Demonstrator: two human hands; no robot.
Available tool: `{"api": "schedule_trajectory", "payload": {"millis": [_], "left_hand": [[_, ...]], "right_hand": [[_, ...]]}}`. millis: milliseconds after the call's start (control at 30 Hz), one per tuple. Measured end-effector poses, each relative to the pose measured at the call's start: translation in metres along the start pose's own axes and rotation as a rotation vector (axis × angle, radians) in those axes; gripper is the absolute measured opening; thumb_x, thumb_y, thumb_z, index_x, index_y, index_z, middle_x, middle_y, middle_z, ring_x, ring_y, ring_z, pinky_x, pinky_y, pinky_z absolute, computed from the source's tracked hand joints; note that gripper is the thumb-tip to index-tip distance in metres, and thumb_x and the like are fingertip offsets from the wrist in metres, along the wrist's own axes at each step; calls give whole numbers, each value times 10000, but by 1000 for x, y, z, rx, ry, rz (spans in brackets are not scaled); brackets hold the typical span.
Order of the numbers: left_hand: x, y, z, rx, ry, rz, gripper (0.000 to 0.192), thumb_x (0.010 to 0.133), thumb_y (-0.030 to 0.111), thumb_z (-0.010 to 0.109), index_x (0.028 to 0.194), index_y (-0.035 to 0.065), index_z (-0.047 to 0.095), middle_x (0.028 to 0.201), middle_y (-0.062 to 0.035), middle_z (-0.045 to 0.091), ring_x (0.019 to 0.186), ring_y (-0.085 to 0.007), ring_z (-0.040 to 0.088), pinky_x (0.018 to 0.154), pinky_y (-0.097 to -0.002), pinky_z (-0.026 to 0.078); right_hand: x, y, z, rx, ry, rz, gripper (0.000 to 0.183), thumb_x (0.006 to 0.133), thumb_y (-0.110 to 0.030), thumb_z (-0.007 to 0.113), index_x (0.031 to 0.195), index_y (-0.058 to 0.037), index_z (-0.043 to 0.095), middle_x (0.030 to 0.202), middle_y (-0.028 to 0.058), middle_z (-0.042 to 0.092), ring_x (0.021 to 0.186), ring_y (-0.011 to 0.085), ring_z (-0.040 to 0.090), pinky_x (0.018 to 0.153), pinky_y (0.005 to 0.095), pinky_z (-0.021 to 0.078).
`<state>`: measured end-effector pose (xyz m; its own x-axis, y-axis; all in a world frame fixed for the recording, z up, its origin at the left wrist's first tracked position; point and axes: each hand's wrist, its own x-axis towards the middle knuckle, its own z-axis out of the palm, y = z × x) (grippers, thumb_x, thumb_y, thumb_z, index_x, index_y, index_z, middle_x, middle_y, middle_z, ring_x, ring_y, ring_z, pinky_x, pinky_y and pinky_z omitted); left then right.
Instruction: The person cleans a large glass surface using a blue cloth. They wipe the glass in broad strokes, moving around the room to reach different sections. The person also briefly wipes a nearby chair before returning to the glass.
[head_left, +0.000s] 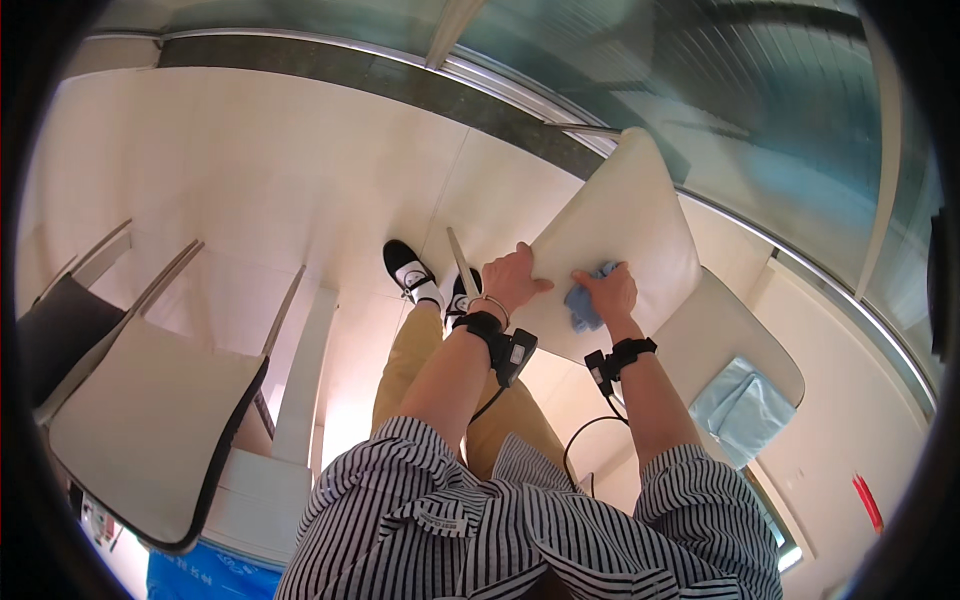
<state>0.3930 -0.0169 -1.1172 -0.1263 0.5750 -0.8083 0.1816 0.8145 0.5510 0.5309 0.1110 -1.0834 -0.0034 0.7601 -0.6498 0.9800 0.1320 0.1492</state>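
A chair with a pale, smooth backrest or seat panel (630, 202) stands before me, turned at an angle. My left hand (517, 277) grips the near left edge of this panel, with the thumb on its surface. On the same panel, my right hand (609, 291) presses a crumpled blue cloth (583, 306), its fingers partly around it. Beyond the right forearm is the chair's other pale panel (720, 322), and a folded light-blue cloth (742, 411) lies over its edge.
To the left stands another pale chair (150, 427), with a dark cushion (67, 330) behind it. Glass panels (720, 97) with a metal frame run along the far side. A blue printed bag (210, 574) is at lower left; a red strip (868, 502) shows at right.
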Motion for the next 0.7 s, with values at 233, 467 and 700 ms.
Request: {"api": "schedule_trajectory", "payload": {"millis": [233,467,700], "left_hand": [[-2,-3,-2,137,93,-30,649,674,483,740,1054,2,527,960,-161,686,947,-345,654,1028,-622,243],[-5,-13,-23,221,123,-42,638,688,516,722,1055,28,538,978,-141,687,979,-337,645,1042,-627,229],[-24,-19,-39,208,52,-161,655,671,562,712,1059,61,544,1051,-110,672,1031,-316,623,1036,-607,244]], "right_hand": [[-9,46,-9,274,139,-211,640,701,-377,775,1117,69,581,1021,239,658,930,338,653,805,405,515],[-115,111,-85,774,44,-251,298,856,-185,663,1011,68,648,870,108,689,793,148,627,742,300,504],[-218,168,-196,775,240,-344,330,844,-79,650,1136,63,593,1022,125,662,917,169,612,826,292,480]]}}
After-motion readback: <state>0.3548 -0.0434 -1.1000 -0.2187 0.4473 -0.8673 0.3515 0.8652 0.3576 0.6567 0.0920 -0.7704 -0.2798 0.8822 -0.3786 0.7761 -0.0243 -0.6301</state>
